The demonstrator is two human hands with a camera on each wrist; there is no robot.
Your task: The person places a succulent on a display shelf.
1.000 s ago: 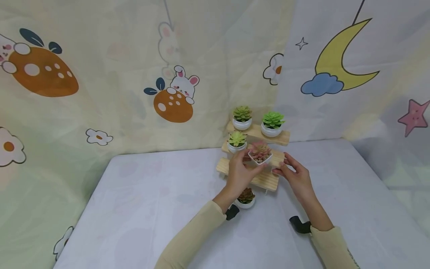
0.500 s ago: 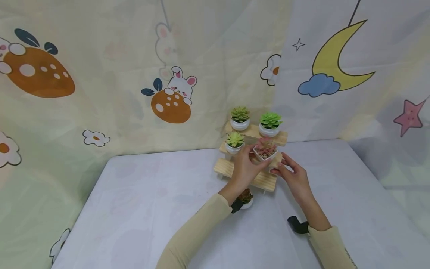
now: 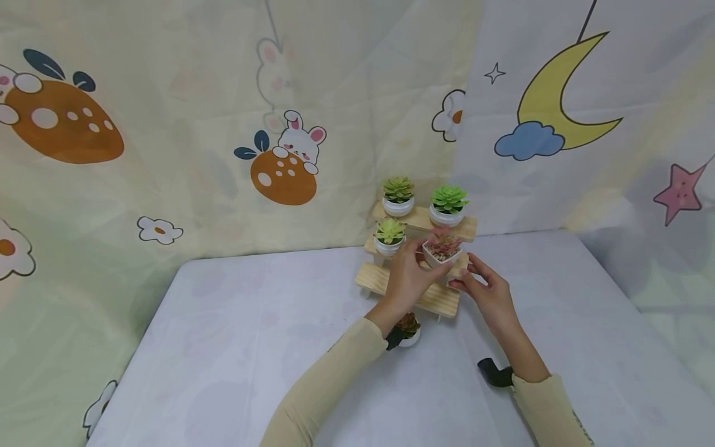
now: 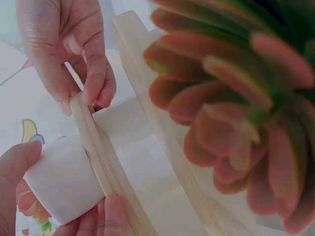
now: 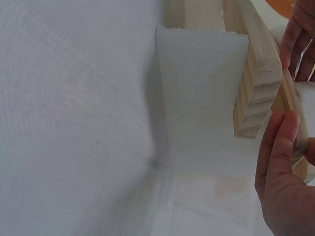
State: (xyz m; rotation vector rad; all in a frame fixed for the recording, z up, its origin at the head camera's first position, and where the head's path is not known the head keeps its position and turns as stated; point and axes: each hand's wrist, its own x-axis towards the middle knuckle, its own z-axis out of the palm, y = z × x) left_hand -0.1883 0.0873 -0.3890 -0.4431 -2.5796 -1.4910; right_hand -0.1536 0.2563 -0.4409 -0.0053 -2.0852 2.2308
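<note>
My left hand (image 3: 410, 276) holds a square white pot with a pink succulent (image 3: 443, 247) at the right part of the middle step of a wooden tiered stand (image 3: 436, 301). In the left wrist view, thumb and fingers span the white pot (image 4: 66, 179), its base against the wooden board (image 4: 101, 152). My right hand (image 3: 488, 288) pinches the right end of that same step, fingers under the board and thumb on its edge, as the right wrist view shows. A light green succulent (image 3: 389, 236) in a round white pot stands left of the pink one.
Two green succulents, one on the left (image 3: 398, 195) and one on the right (image 3: 448, 205), stand on the top step. A reddish-brown succulent (image 3: 409, 326) in a white pot sits on the white-covered table (image 3: 268, 347) before the stand, partly behind the left wrist. A printed curtain (image 3: 346, 93) hangs behind.
My left hand has moved the pink succulent slightly right along the middle step, toward its right end. My right hand keeps its hold on the board's end.
</note>
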